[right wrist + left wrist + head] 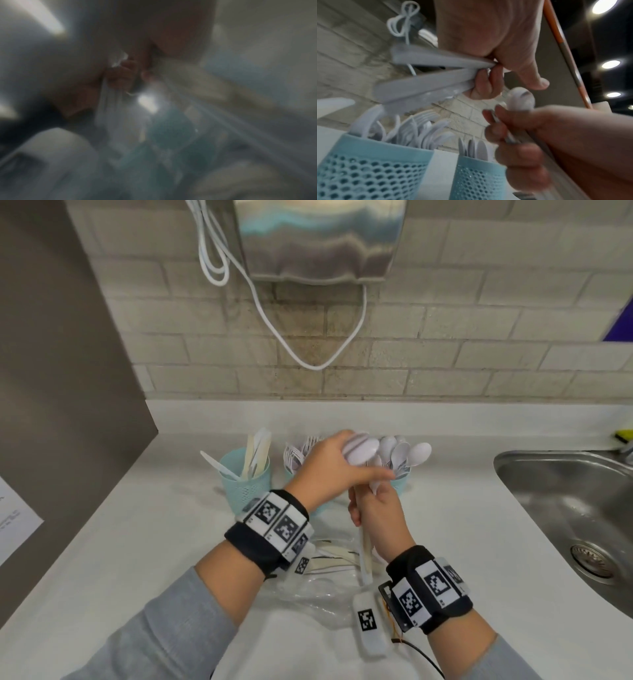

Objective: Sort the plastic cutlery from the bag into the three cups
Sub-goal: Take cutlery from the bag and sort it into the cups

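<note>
White spoons (359, 455) fan from my left hand (329, 470), gripped above the far cups (245, 484); my right hand (380, 518) grips more cutlery (365, 546) over the near bag (308, 594).

Three cutlery-filled cups (245, 477) crowd the counter's back; bare counter (462, 508) lies rightward.

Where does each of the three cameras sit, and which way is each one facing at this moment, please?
Head: worn high, facing forward and down at the counter, the three cups and the sink; both forearms and wristbands show.
Left wrist: low, looking up along the left hand, which grips spoons above two cups; the right hand shows too.
Right wrist: too blurred to tell much; fingers show faintly.
Shared: head and left wrist both see both hands and the fork cup.
</note>
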Demonstrator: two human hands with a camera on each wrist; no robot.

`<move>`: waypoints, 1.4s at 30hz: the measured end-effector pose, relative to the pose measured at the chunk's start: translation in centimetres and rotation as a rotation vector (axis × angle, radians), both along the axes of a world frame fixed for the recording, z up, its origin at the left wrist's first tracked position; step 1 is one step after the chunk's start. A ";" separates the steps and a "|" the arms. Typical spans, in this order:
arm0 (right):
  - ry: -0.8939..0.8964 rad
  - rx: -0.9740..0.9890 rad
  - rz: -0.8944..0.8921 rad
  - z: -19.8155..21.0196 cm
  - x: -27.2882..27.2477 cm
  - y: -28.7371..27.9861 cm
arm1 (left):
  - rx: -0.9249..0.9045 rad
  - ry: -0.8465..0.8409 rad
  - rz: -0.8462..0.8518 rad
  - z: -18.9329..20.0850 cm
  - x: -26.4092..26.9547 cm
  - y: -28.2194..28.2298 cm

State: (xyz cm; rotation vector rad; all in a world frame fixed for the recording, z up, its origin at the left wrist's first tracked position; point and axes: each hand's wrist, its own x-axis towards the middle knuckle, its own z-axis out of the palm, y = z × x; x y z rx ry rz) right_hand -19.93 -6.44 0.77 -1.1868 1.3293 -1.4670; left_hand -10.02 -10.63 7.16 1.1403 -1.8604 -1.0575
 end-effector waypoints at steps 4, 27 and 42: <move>0.015 -0.014 -0.029 -0.1 0.0 0.1 | -0.154 -0.112 0.013 -0.4 -1.0 0.3; -0.394 -0.092 -0.161 -0.6 -3.4 2.4 | -0.087 0.470 -0.026 1.4 -9.9 -6.3; -0.403 -0.061 -0.110 -0.9 -4.2 2.1 | -0.342 -0.466 -0.073 -3.6 -10.3 -6.7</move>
